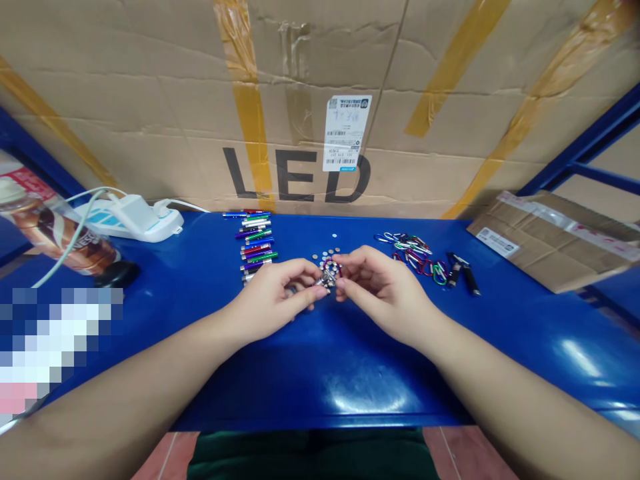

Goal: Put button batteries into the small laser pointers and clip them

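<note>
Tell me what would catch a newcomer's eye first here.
Black LED lettering stands on the cardboard box behind. Below, the left hand and right hand have a small metal piece between them. Bright metallic tubes line up on their left, colourful carabiners to the right.

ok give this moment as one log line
left hand: pinching small metal piece | right hand: at purple loop, grip unclear | discs: on blue table

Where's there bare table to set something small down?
Bare blue table shows between the left hand, right hand and near edge; also between the power strip and metallic tubes. Crowded: around the small discs and carabiners.
</note>
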### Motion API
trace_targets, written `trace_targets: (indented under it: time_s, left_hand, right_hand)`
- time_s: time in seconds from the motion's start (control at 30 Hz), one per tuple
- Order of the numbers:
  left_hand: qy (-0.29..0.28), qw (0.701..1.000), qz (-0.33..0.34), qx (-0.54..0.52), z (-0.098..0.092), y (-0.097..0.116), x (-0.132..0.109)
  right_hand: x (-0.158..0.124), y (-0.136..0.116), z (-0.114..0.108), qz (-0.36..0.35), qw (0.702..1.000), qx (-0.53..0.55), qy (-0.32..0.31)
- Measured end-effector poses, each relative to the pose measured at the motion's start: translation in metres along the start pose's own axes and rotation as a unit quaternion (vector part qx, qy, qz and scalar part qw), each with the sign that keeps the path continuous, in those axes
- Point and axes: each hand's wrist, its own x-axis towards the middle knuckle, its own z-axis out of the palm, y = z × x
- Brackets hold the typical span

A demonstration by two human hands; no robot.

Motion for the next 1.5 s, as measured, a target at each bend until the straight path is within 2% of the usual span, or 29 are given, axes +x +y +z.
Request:
trace_targets:
  time_s: [0.27, 0.47, 0.63, 0.73, 0.9, 0.97, 1.1, 1.2, 1.27, 1.4, 1.5]
  left_hand:
    - [0.004, 1.000, -0.005, -0.016, -0.001, -0.002, -0.001]
    - [0.001, 1.000, -0.011, -0.008, -0.004, -0.001, 0.001]
    - [0.025, 0.995, 0.050, 0.085, -0.008, 0.003, 0.001]
    - [0.016, 0.988, 0.082, 0.127, -0.011, 0.003, 0.000]
    - [-0.008, 0.978, 0.128, 0.167, -0.014, 0.001, 0.000]
    - [-0.020, 0.973, 0.153, 0.174, -0.014, 0.000, 0.001]
    - [-0.039, 0.972, 0.147, 0.181, -0.014, 0.001, 0.000]
    - [-0.057, 0.980, 0.100, 0.162, -0.014, 0.003, -0.002]
    - [-0.077, 0.984, 0.073, 0.146, -0.014, 0.003, -0.004]
    - [-0.093, 0.985, 0.059, 0.134, -0.016, 0.001, -0.004]
    - [-0.094, 0.983, 0.061, 0.143, -0.017, 0.000, -0.003]
  right_hand:
    - [-0.001, -0.001, 0.006, 0.030, 0.998, 0.054, -0.020]
    - [-0.001, -0.001, 0.005, -0.005, 1.000, 0.004, -0.025]
    - [0.001, -0.005, -0.006, -0.021, 0.997, -0.070, 0.020]
    - [0.002, -0.006, -0.012, -0.037, 0.994, -0.095, 0.034]
    - [0.003, -0.007, -0.016, -0.048, 0.989, -0.137, -0.023]
    - [0.003, -0.008, -0.016, -0.031, 0.991, -0.126, -0.046]
    - [0.003, -0.010, -0.018, 0.066, 0.996, 0.006, -0.052]
    - [0.004, -0.012, -0.024, 0.097, 0.991, 0.088, -0.009]
    - [0.004, -0.016, -0.033, 0.088, 0.987, 0.121, 0.051]
    - [0.004, -0.023, -0.072, 0.037, 0.958, 0.162, 0.232]
    - [-0.002, -0.019, -0.115, -0.008, 0.923, 0.087, 0.375]
